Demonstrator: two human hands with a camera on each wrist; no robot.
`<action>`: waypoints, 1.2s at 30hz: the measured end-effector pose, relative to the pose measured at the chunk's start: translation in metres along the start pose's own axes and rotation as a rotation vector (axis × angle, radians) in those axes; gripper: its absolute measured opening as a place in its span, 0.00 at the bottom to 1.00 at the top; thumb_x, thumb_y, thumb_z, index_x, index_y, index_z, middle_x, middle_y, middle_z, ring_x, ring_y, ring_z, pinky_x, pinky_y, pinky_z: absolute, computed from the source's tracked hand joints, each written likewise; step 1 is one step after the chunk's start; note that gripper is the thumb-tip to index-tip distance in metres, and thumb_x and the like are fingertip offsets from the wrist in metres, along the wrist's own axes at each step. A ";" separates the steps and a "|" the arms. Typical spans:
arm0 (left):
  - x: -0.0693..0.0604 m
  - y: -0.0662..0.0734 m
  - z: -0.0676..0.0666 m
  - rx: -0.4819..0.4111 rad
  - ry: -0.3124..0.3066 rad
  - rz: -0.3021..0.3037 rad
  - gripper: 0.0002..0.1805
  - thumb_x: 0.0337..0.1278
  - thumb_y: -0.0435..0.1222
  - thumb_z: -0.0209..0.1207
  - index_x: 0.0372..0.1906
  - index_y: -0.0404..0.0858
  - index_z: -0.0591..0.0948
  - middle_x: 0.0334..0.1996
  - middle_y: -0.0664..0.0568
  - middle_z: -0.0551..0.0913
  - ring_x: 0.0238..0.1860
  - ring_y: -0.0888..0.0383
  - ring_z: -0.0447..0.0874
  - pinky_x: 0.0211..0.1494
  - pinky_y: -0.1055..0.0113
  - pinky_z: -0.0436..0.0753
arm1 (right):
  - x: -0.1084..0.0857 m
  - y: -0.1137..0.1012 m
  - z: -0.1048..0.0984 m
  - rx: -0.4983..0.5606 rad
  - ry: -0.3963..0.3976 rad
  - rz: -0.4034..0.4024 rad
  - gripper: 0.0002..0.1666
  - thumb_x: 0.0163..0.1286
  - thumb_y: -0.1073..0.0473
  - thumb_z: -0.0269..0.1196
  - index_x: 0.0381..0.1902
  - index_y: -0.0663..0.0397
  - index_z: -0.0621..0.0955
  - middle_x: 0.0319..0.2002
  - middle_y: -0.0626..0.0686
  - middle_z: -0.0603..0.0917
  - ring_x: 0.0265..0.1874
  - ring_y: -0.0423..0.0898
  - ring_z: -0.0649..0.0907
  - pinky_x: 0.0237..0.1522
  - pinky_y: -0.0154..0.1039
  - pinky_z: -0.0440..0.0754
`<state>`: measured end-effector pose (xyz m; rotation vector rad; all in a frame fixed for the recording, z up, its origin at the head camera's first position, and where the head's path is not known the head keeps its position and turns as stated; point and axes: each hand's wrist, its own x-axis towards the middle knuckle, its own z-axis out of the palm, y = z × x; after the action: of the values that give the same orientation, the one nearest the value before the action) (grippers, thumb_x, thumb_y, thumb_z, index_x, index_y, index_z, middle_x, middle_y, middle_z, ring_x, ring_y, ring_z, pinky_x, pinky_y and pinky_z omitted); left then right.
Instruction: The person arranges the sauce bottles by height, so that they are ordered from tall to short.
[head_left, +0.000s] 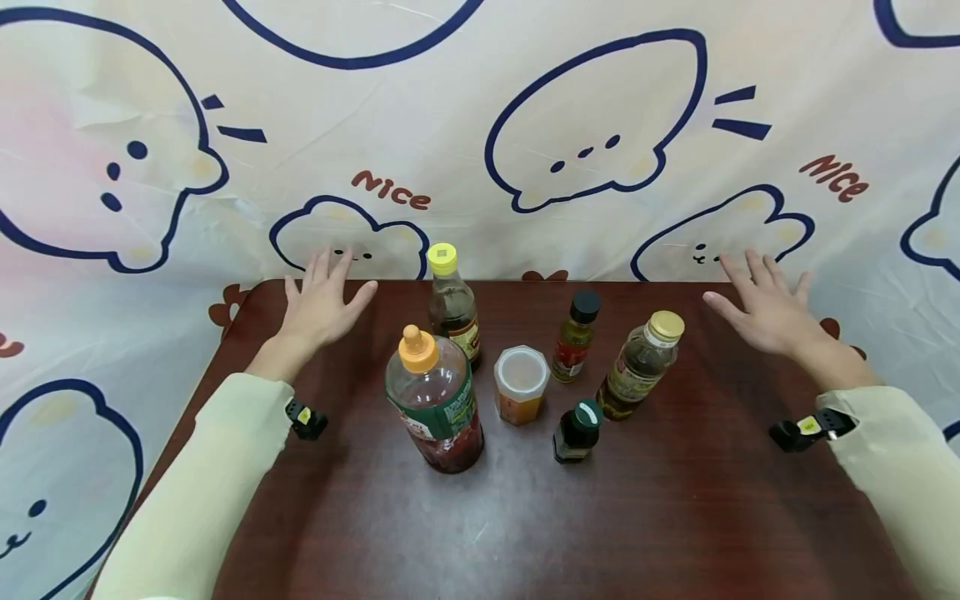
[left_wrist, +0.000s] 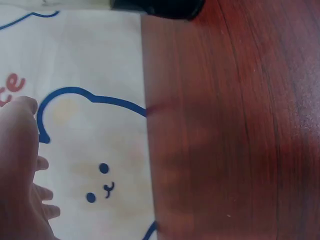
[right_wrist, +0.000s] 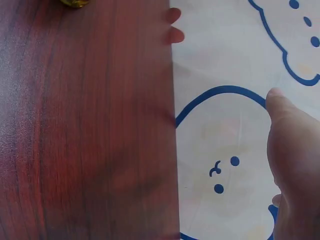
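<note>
My left hand (head_left: 318,304) is spread with straight fingers near the table's back left, left of the bottles and holding nothing. At the back right my right hand (head_left: 768,308) is likewise spread and holds nothing. Between them stand a large bottle with an orange nozzle cap (head_left: 438,408), a yellow-capped bottle (head_left: 455,308), a white-lidded jar (head_left: 520,387), a slim black-capped bottle (head_left: 575,337), a gold-capped bottle (head_left: 637,371) and a small dark green-capped bottle (head_left: 576,437). The gold-capped bottle is nearest to the right hand.
The dark red-brown wooden table (head_left: 510,533) ends at the back against a white cloth (head_left: 450,108) printed with blue cartoon outlines. The cloth also rises at both sides. A small black wrist device (head_left: 306,419) is strapped at each cuff.
</note>
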<state>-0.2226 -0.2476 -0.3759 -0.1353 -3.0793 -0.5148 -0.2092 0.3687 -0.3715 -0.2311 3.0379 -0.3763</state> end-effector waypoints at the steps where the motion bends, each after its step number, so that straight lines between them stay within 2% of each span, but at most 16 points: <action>1: -0.002 0.001 -0.002 -0.012 0.003 0.002 0.48 0.71 0.66 0.41 0.82 0.39 0.51 0.80 0.32 0.42 0.80 0.33 0.36 0.71 0.25 0.32 | -0.002 0.000 -0.001 0.007 0.007 -0.004 0.48 0.79 0.29 0.38 0.83 0.50 0.42 0.78 0.73 0.37 0.76 0.72 0.35 0.62 0.76 0.17; 8: -0.019 0.010 -0.011 -0.062 0.041 0.038 0.46 0.73 0.65 0.42 0.81 0.38 0.52 0.79 0.34 0.49 0.79 0.34 0.43 0.73 0.27 0.36 | -0.017 -0.006 -0.003 0.084 0.067 -0.048 0.47 0.81 0.35 0.44 0.83 0.54 0.42 0.79 0.73 0.42 0.77 0.73 0.41 0.65 0.74 0.18; 10: -0.024 0.014 -0.012 -0.087 0.050 0.047 0.45 0.74 0.63 0.43 0.81 0.38 0.53 0.79 0.34 0.50 0.79 0.34 0.45 0.74 0.28 0.38 | -0.021 -0.009 -0.002 0.117 0.079 -0.069 0.46 0.82 0.38 0.46 0.82 0.55 0.43 0.79 0.72 0.43 0.77 0.72 0.43 0.67 0.74 0.22; 14: -0.036 0.021 -0.013 -0.172 0.079 0.081 0.41 0.76 0.58 0.45 0.79 0.36 0.58 0.78 0.34 0.55 0.77 0.34 0.51 0.74 0.28 0.46 | -0.029 -0.018 -0.002 0.181 0.102 -0.123 0.45 0.82 0.43 0.50 0.81 0.61 0.47 0.79 0.72 0.48 0.77 0.70 0.47 0.72 0.72 0.35; 17: -0.045 0.026 -0.012 -0.260 0.089 0.108 0.38 0.76 0.57 0.46 0.78 0.37 0.61 0.77 0.36 0.59 0.77 0.35 0.55 0.73 0.30 0.53 | -0.036 -0.025 -0.002 0.235 0.118 -0.162 0.42 0.82 0.47 0.52 0.81 0.63 0.51 0.78 0.71 0.51 0.77 0.71 0.49 0.73 0.71 0.42; 24: -0.065 0.042 -0.015 -0.519 0.056 0.138 0.34 0.78 0.54 0.46 0.77 0.39 0.64 0.73 0.41 0.66 0.74 0.41 0.62 0.73 0.38 0.62 | -0.050 -0.045 0.000 0.372 0.119 -0.190 0.37 0.82 0.51 0.52 0.80 0.59 0.56 0.77 0.70 0.56 0.77 0.69 0.51 0.72 0.71 0.45; 30: -0.083 0.058 -0.018 -0.730 0.073 0.227 0.25 0.82 0.44 0.43 0.73 0.37 0.68 0.68 0.42 0.73 0.70 0.47 0.69 0.73 0.43 0.66 | -0.060 -0.065 0.003 0.498 0.097 -0.190 0.33 0.83 0.53 0.50 0.80 0.51 0.59 0.77 0.64 0.59 0.76 0.66 0.56 0.70 0.73 0.51; 32: -0.089 0.064 -0.019 -0.795 0.088 0.269 0.23 0.82 0.41 0.41 0.72 0.37 0.70 0.67 0.43 0.75 0.68 0.50 0.71 0.72 0.47 0.67 | -0.064 -0.072 0.005 0.541 0.097 -0.199 0.30 0.84 0.54 0.48 0.80 0.47 0.61 0.77 0.60 0.61 0.75 0.64 0.58 0.73 0.66 0.54; 34: -0.094 0.070 -0.018 -0.859 0.097 0.316 0.23 0.81 0.39 0.39 0.71 0.37 0.71 0.66 0.44 0.76 0.67 0.51 0.72 0.72 0.52 0.68 | -0.067 -0.079 0.007 0.576 0.104 -0.217 0.28 0.84 0.55 0.46 0.79 0.45 0.62 0.77 0.57 0.63 0.74 0.61 0.61 0.74 0.50 0.59; 36: -0.099 0.075 -0.015 -0.926 0.103 0.372 0.24 0.81 0.41 0.38 0.70 0.37 0.72 0.65 0.43 0.77 0.66 0.50 0.74 0.69 0.57 0.71 | -0.069 -0.085 0.009 0.618 0.116 -0.242 0.27 0.85 0.55 0.42 0.78 0.44 0.64 0.76 0.54 0.65 0.74 0.54 0.63 0.70 0.35 0.62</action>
<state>-0.1174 -0.1900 -0.3401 -0.6316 -2.3605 -1.7564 -0.1285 0.2955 -0.3559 -0.5411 2.8195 -1.3438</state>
